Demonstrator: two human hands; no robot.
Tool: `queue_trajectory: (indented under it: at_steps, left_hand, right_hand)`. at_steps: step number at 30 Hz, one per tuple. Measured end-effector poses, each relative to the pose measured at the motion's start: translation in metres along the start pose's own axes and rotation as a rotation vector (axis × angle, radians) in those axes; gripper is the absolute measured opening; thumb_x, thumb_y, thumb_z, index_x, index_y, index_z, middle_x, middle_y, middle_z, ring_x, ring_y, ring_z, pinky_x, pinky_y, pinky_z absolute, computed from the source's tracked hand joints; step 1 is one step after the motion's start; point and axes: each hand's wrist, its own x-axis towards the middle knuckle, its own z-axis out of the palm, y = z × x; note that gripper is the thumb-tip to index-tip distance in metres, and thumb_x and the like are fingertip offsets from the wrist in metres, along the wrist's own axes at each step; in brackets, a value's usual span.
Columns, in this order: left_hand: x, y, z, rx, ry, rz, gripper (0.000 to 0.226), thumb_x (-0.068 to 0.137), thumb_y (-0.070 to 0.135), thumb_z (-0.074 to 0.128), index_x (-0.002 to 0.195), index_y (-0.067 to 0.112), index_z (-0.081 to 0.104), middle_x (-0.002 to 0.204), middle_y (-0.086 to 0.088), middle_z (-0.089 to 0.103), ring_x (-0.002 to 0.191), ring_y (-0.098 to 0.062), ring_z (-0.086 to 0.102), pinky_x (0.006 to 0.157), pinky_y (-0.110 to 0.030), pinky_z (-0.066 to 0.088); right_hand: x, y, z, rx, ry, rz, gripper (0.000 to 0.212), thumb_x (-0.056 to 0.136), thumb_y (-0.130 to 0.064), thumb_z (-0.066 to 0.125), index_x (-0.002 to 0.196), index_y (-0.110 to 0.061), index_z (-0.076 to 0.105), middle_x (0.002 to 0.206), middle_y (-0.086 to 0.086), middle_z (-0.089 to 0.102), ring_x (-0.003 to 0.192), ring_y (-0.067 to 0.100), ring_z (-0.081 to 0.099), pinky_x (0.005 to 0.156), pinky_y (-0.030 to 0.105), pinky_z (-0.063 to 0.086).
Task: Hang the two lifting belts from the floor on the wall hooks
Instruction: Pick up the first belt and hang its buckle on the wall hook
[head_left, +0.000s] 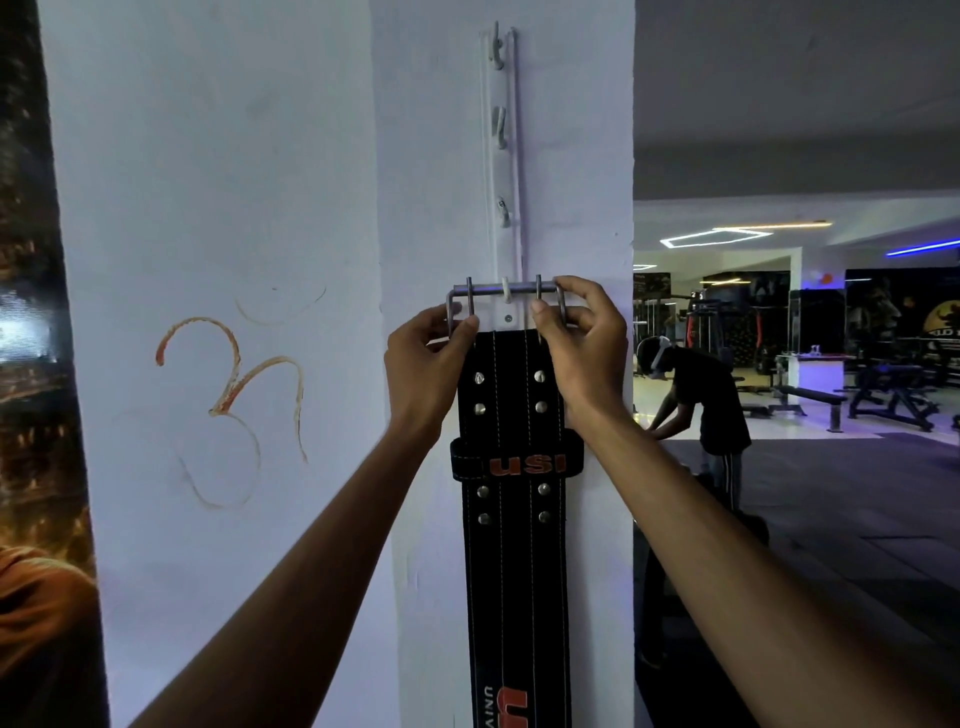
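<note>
A black lifting belt (514, 545) with white stitching, metal studs and orange lettering hangs straight down the white pillar. Its steel buckle (498, 289) rests over the lowest white hook (506, 292) of a vertical hook rail (503, 156). My left hand (423, 371) pinches the buckle's left end. My right hand (584, 345) pinches its right end. Three higher hooks on the rail are bare. Only one belt is in view.
An orange symbol (228, 405) is drawn on the white wall to the left, beside a dark poster (31, 364) at the frame's edge. Right of the pillar the gym opens out: a person (701, 405) bends over, with benches (810, 397) and machines behind.
</note>
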Motion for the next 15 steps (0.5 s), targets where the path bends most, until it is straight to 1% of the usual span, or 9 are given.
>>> queue_trajectory:
  at_steps: [2, 4, 7, 8, 9, 10, 11, 13, 15]
  left_hand:
    - [-0.005, -0.001, -0.002, -0.004, -0.029, -0.045, 0.024, 0.093, 0.032, 0.071, 0.100, 0.010, 0.079, 0.085, -0.007, 0.078, 0.074, -0.015, 0.072, 0.084, -0.051, 0.063]
    - [-0.009, -0.002, -0.005, -0.013, -0.067, -0.072, 0.030, 0.095, 0.035, 0.069, 0.093, 0.007, 0.079, 0.084, -0.013, 0.079, 0.071, -0.016, 0.072, 0.080, -0.051, 0.062]
    - [-0.013, -0.005, -0.010, 0.007, -0.091, -0.059, 0.031, 0.094, 0.037, 0.070, 0.095, 0.007, 0.079, 0.086, -0.011, 0.080, 0.074, -0.015, 0.074, 0.081, -0.052, 0.064]
    - [-0.014, -0.006, -0.011, 0.020, -0.088, -0.055, 0.032, 0.093, 0.038, 0.071, 0.099, 0.009, 0.079, 0.087, -0.009, 0.080, 0.076, -0.013, 0.075, 0.082, -0.052, 0.064]
    - [-0.016, -0.008, -0.013, 0.039, -0.082, -0.050, 0.034, 0.091, 0.042, 0.072, 0.103, 0.011, 0.079, 0.090, -0.006, 0.081, 0.079, -0.013, 0.076, 0.083, -0.051, 0.064]
    - [-0.017, -0.010, -0.015, 0.075, -0.072, -0.042, 0.038, 0.088, 0.048, 0.073, 0.108, 0.016, 0.079, 0.092, -0.002, 0.081, 0.083, -0.012, 0.077, 0.084, -0.050, 0.064]
    - [-0.018, -0.011, -0.018, 0.131, -0.059, -0.031, 0.045, 0.085, 0.056, 0.073, 0.113, 0.021, 0.077, 0.095, 0.002, 0.081, 0.085, -0.011, 0.077, 0.086, -0.049, 0.063]
    - [-0.024, -0.011, -0.024, 0.253, -0.018, 0.007, 0.055, 0.081, 0.063, 0.072, 0.122, 0.026, 0.071, 0.101, 0.009, 0.079, 0.086, -0.006, 0.075, 0.087, -0.038, 0.061]
    - [-0.033, -0.011, -0.030, 0.349, 0.030, 0.068, 0.058, 0.083, 0.059, 0.073, 0.130, 0.026, 0.066, 0.108, 0.010, 0.076, 0.086, 0.000, 0.071, 0.082, -0.020, 0.055]
  right_hand:
    - [0.000, -0.001, 0.000, -0.008, 0.013, 0.018, 0.035, 0.088, -0.025, 0.073, 0.122, -0.020, 0.065, 0.092, 0.004, 0.076, 0.085, 0.008, 0.071, 0.076, 0.014, 0.053]
    - [-0.001, -0.004, -0.001, -0.018, 0.032, 0.025, 0.039, 0.088, -0.024, 0.073, 0.125, -0.017, 0.066, 0.102, 0.004, 0.076, 0.086, 0.001, 0.069, 0.080, 0.016, 0.055]
    - [-0.004, -0.007, -0.001, -0.041, 0.043, -0.008, 0.044, 0.091, -0.019, 0.069, 0.133, -0.011, 0.061, 0.120, 0.004, 0.071, 0.082, -0.019, 0.063, 0.076, 0.004, 0.049]
    - [-0.007, -0.008, -0.001, -0.050, 0.045, -0.022, 0.045, 0.092, -0.019, 0.068, 0.135, -0.012, 0.058, 0.123, 0.003, 0.070, 0.082, -0.018, 0.063, 0.076, 0.005, 0.050]
    - [-0.010, -0.009, -0.001, -0.076, 0.049, -0.039, 0.047, 0.093, -0.020, 0.067, 0.138, -0.014, 0.056, 0.125, 0.002, 0.069, 0.084, -0.013, 0.065, 0.080, 0.010, 0.053]
    - [-0.013, -0.010, -0.002, -0.122, 0.053, -0.065, 0.048, 0.093, -0.021, 0.065, 0.140, -0.017, 0.054, 0.128, 0.000, 0.068, 0.090, -0.006, 0.067, 0.085, 0.018, 0.056]
    - [-0.017, -0.010, -0.003, -0.183, 0.056, -0.104, 0.048, 0.094, -0.022, 0.063, 0.141, -0.019, 0.052, 0.133, -0.001, 0.065, 0.101, 0.002, 0.067, 0.092, 0.026, 0.056]
    - [-0.024, -0.013, -0.006, -0.314, 0.054, -0.218, 0.047, 0.096, -0.021, 0.058, 0.142, -0.017, 0.051, 0.142, 0.001, 0.057, 0.128, 0.013, 0.056, 0.106, 0.034, 0.049]
    - [-0.035, -0.015, -0.009, -0.411, 0.045, -0.356, 0.045, 0.097, -0.020, 0.054, 0.142, -0.013, 0.051, 0.146, 0.005, 0.054, 0.138, 0.018, 0.046, 0.113, 0.034, 0.042]
